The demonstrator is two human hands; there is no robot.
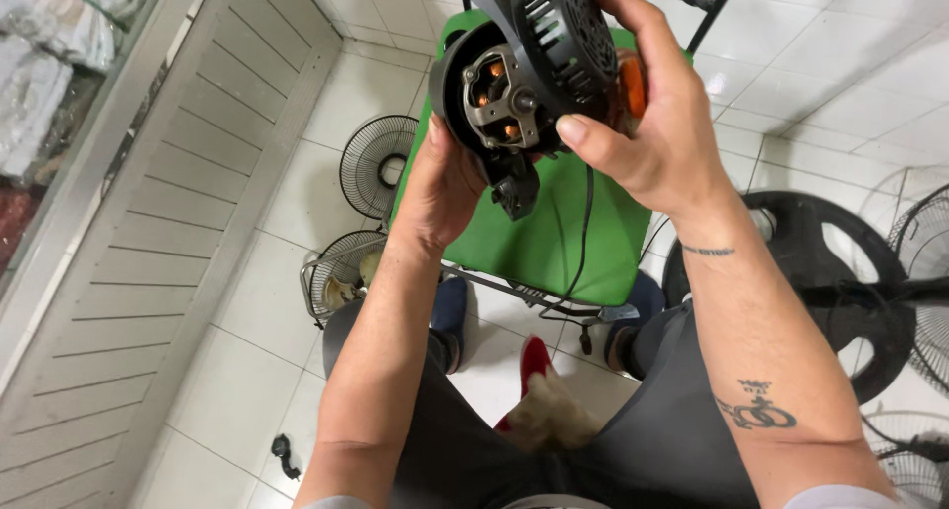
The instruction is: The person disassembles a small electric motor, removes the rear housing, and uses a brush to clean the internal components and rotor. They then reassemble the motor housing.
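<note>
Both hands hold up a black fan motor [514,84] in front of me, its copper windings and metal shaft bracket facing the camera. My left hand [440,188] grips the motor from below on its left side. My right hand [647,124] wraps the vented black rear housing [568,30] from the right, thumb pressed near the shaft. A black cord [585,232] hangs down from the motor. An orange part [633,86] shows behind my right palm.
A green stool seat [554,242] on a metal frame stands under the motor. Wire fan grilles [374,163] lie on the white tile floor at left. A black fan base [830,282] and more grilles sit at right. A red-handled tool [534,366] rests on my lap.
</note>
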